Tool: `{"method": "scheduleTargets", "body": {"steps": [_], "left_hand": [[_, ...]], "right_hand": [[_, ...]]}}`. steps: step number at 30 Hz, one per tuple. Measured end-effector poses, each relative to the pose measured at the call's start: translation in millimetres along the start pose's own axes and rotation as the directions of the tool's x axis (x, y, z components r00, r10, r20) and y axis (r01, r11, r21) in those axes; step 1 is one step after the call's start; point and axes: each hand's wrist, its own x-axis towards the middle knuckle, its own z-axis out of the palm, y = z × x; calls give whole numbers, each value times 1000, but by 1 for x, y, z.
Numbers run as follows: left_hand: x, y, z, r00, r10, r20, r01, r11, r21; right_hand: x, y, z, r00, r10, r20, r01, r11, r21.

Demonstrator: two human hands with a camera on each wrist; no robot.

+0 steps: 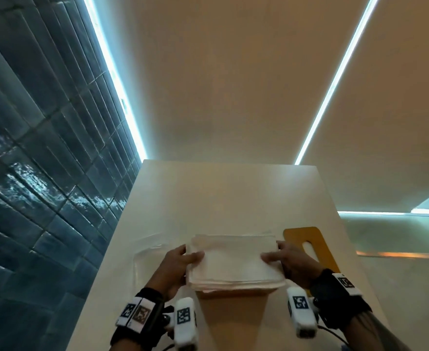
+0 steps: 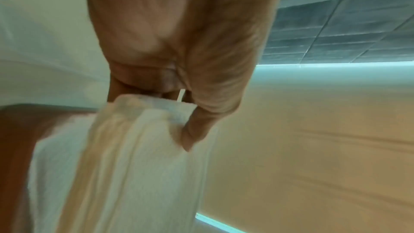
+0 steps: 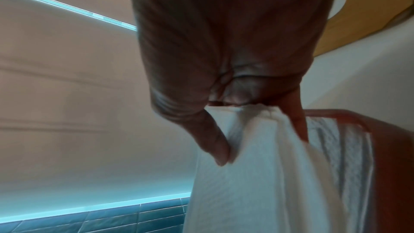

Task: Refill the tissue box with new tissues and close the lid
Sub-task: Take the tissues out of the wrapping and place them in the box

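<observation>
A thick stack of white tissues (image 1: 233,264) sits over the open top of a brown tissue box (image 1: 233,293), whose front rim shows just below the stack. My left hand (image 1: 180,259) grips the stack's left end, thumb on top, fingers underneath. At the other end my right hand (image 1: 284,259) grips it the same way. In the left wrist view the thumb (image 2: 195,130) presses the tissues (image 2: 125,166) beside the box wall (image 2: 15,139). The right wrist view shows tissues (image 3: 257,174) pinched above the box rim (image 3: 380,130). The orange slotted lid (image 1: 309,239) lies flat to the right.
A clear plastic wrapper (image 1: 147,252) lies on the white table (image 1: 233,193) left of the box. Blue tiled wall (image 1: 31,173) runs along the left. The table's right edge is near the lid.
</observation>
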Motion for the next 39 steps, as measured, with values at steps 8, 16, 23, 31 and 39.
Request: {"method": "scheduleTargets", "body": {"steps": [8, 16, 23, 31, 39], "left_hand": [[17, -3, 26, 942, 270, -201, -104, 802, 588], [18, -10, 41, 929, 368, -26, -126, 382, 916], [20, -20, 43, 865, 501, 41, -65, 31, 997], [17, -27, 50, 912, 394, 116, -82, -101, 991], [22, -21, 54, 951, 295, 97, -50, -163, 985]], "right_hand": [[13, -1, 0, 971, -19, -238, -45, 965, -260], [28, 1, 18, 931, -240, -276, -104, 550, -829], [19, -6, 28, 890, -356, -285, -174, 314, -933], [26, 11, 51, 974, -188, -123, -72, 260, -963], [31, 4, 52, 977, -115, -177, -150, 211, -966]]}}
